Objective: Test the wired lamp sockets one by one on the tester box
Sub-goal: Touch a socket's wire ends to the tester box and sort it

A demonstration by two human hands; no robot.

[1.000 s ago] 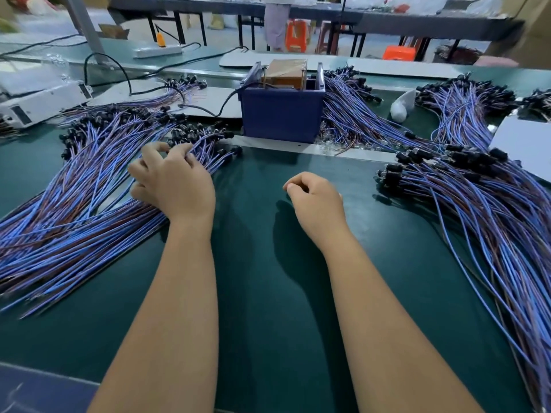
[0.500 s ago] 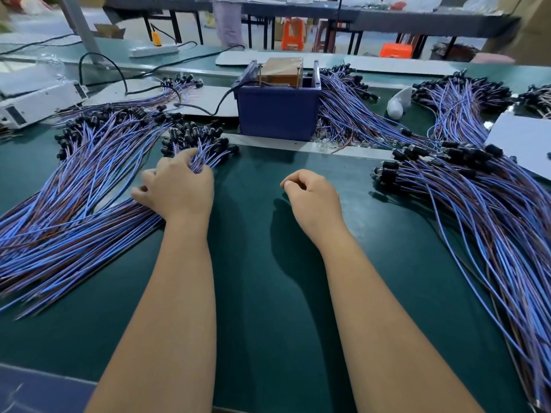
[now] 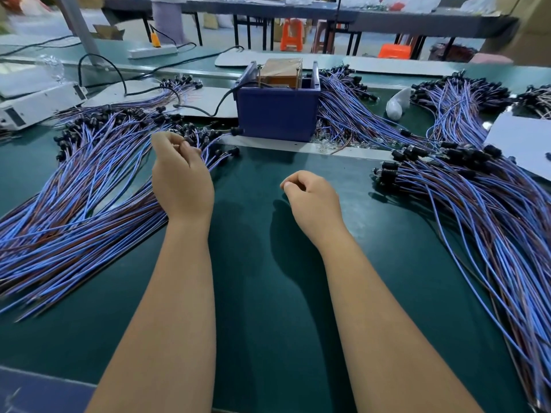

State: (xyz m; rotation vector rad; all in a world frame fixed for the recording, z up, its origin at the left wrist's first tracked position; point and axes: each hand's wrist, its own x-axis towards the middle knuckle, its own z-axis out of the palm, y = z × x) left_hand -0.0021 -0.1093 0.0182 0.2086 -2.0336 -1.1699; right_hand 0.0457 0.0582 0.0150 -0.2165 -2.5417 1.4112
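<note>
Green tabletop [image 3: 268,293]: tester box [image 3: 278,114] at 12 o'clock, socket piles [image 3: 74,204] at 9 and 3. Left hand [image 3: 182,180] pinches a socket [image 3: 188,140]; right hand [image 3: 313,201] curled, holding nothing. Stools [image 3: 293,34] behind.

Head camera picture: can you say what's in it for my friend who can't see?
A person's left hand pinches a wired socket from the left wire pile; the right hand rests curled on the green table. A blue tester box sits behind.
</note>
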